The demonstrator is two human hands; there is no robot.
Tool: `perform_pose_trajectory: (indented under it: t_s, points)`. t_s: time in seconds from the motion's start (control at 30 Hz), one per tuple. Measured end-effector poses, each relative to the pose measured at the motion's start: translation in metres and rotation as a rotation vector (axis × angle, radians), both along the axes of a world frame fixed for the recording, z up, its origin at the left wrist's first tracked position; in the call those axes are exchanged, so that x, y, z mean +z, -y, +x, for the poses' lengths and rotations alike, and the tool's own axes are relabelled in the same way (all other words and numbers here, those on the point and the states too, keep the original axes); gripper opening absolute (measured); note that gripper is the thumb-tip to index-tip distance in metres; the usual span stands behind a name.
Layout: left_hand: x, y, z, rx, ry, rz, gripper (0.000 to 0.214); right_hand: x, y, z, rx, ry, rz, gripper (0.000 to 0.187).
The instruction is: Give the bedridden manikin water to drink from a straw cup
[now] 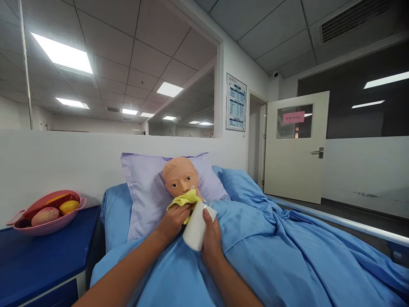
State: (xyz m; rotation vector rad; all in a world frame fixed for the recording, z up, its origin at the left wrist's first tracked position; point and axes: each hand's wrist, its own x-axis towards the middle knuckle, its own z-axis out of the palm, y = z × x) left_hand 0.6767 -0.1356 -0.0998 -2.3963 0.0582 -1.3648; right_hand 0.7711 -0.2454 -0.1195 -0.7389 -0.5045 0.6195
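A bald training manikin (180, 172) lies in bed with its head on a lilac pillow (145, 187). My left hand (174, 219) is closed on a yellow cloth (185, 199), which rests against the manikin's mouth and chin. My right hand (211, 236) grips a white cup (195, 228) by its side, thumb near the upper end. The cup is tilted, its upper end by the manikin's chin and the cloth. What is inside the cup is hidden.
Blue bedding (255, 238) covers the bed and the manikin's body. To the left, a pink basket (47, 228) of fruit stands on a blue bedside cabinet (73, 247). A pale bed rail (345, 219) runs along the right, with an open door (294, 170) beyond.
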Motion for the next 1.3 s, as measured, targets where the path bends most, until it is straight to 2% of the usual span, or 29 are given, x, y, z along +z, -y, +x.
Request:
perform_pose_trajectory:
  t_s: [0.07, 0.13, 0.3, 0.4, 0.47, 0.6, 0.73, 0.93, 1.0, 1.07, 1.17, 1.3]
  points:
    - [-0.003, 0.004, -0.005, -0.041, 0.001, -0.076, 0.028, 0.000, 0.000, 0.000, 0.003, 0.002, 0.009, 0.053]
    - [0.004, 0.009, -0.009, -0.094, 0.006, -0.107, 0.028, 0.000, 0.000, -0.001, 0.011, 0.006, 0.005, 0.054]
    - [0.039, 0.020, -0.004, -0.192, 0.102, -0.100, 0.025, -0.002, -0.001, 0.002, 0.020, 0.051, 0.041, 0.057]
    - [0.050, 0.019, 0.006, -0.171, 0.109, -0.072, 0.022, -0.004, -0.001, 0.003, 0.002, 0.054, 0.007, 0.059]
    - [0.047, 0.015, 0.011, -0.081, 0.051, -0.040, 0.023, -0.004, -0.002, 0.003, 0.002, 0.035, -0.004, 0.060]
    - [0.026, 0.009, 0.012, 0.071, -0.002, -0.045, 0.029, -0.003, -0.002, 0.002, 0.010, 0.009, 0.013, 0.057]
    - [0.010, 0.011, 0.006, 0.083, -0.012, -0.108, 0.034, -0.002, -0.001, 0.002, 0.016, 0.011, 0.001, 0.055]
    - [0.001, 0.009, -0.010, 0.007, -0.038, -0.278, 0.038, -0.004, -0.003, 0.002, 0.001, 0.028, -0.029, 0.058]
    - [0.003, 0.005, -0.021, -0.049, -0.051, -0.393, 0.042, -0.003, -0.001, 0.001, -0.001, 0.029, -0.047, 0.057]
    - [0.008, 0.002, -0.039, -0.129, -0.058, -0.600, 0.042, -0.002, 0.001, -0.001, -0.009, 0.033, -0.069, 0.057]
    - [0.020, -0.003, -0.078, -0.214, 0.029, -1.011, 0.040, -0.004, 0.005, -0.005, -0.019, 0.067, -0.104, 0.058]
    - [0.029, -0.012, -0.149, -0.335, 0.343, -1.589, 0.031, -0.013, 0.004, -0.007, 0.003, 0.111, -0.180, 0.058]
